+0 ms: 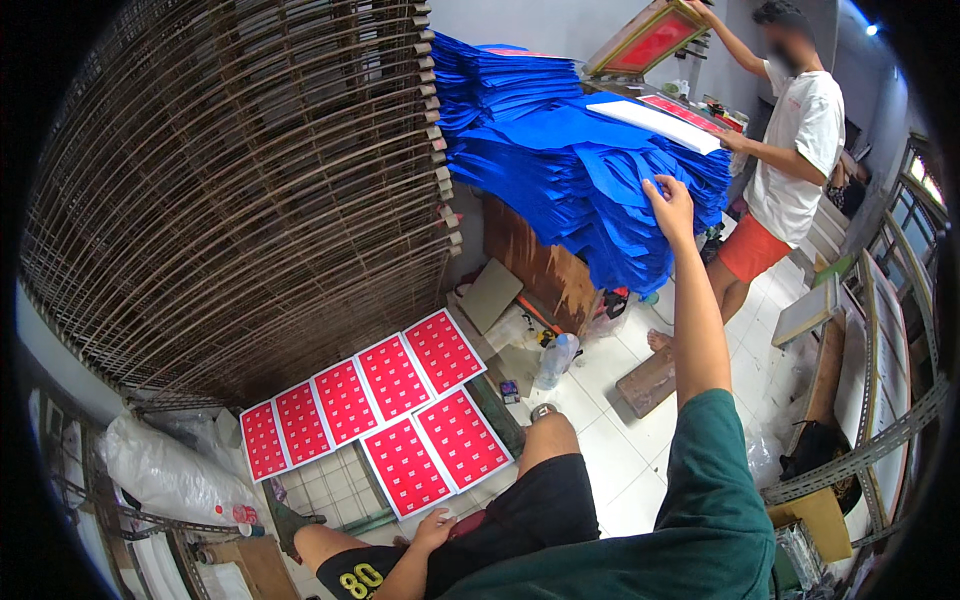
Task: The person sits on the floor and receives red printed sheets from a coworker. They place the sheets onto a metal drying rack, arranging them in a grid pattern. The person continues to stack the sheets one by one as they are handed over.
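My right hand (670,207) reaches out in front of the blue pile, its thumb and fingers apart and nothing seen in them. Behind it, thin blue sheets (600,180), which look like fabric, are heaped on a table and hang over its edge. My left hand (432,530) is by my lap, loosely bent with the fingers apart, just below the nearest of several red printed sheets (405,468) with white borders. These sheets lie in two rows on a low wire rack (335,492).
A tall wire drying rack (250,200) fills the left. Across the table a person (800,140) raises a framed printing screen (645,40) over a white board (655,125). A plastic bottle (556,360) and a wooden block (652,380) stand on the tiles. Metal shelving (870,440) is at right.
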Demonstrator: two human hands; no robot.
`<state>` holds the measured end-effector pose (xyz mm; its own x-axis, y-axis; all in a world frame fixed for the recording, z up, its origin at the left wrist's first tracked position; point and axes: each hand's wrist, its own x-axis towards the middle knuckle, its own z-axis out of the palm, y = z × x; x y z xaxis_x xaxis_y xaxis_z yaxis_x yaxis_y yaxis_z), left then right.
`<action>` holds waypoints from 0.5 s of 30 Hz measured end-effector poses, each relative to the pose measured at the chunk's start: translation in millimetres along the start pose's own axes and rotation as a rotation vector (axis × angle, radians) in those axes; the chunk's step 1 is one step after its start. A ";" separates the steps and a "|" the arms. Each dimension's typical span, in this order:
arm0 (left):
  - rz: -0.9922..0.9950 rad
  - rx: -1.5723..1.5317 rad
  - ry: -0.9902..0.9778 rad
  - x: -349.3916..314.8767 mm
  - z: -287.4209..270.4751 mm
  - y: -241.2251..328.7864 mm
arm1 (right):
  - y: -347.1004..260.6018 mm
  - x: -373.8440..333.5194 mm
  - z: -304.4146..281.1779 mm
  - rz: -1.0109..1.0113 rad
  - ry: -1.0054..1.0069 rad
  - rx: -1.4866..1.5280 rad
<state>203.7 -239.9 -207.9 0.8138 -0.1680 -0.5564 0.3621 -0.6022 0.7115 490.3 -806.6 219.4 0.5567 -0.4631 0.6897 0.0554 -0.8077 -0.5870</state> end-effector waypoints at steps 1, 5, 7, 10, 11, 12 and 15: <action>0.007 0.046 -0.003 -5.9 -4.0 15.7 | 1.1 -1.8 0.4 -0.001 0.001 -0.001; 0.015 0.064 0.030 -4.2 -4.9 14.9 | 9.0 -6.4 11.0 -0.084 0.047 -0.025; -0.025 -0.009 0.013 -0.8 -2.8 9.3 | 16.0 -4.4 15.5 -0.125 0.077 -0.042; -0.015 0.028 0.022 -8.5 -5.8 22.8 | 20.7 -7.7 16.2 -0.128 0.085 -0.054; -0.021 0.019 0.027 -8.4 -5.9 20.7 | 18.5 -7.9 16.4 -0.132 0.086 -0.051; -0.026 0.009 0.031 -6.7 -5.2 16.9 | 16.6 -8.5 16.3 -0.136 0.087 -0.048; -0.041 -0.009 0.035 -1.0 -2.7 5.2 | 8.6 -11.4 13.1 -0.056 0.022 -0.044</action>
<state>206.0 -240.8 -202.5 0.8133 -0.1157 -0.5702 0.3996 -0.6012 0.6920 495.3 -803.5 201.0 0.5356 -0.4238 0.7304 0.0491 -0.8479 -0.5279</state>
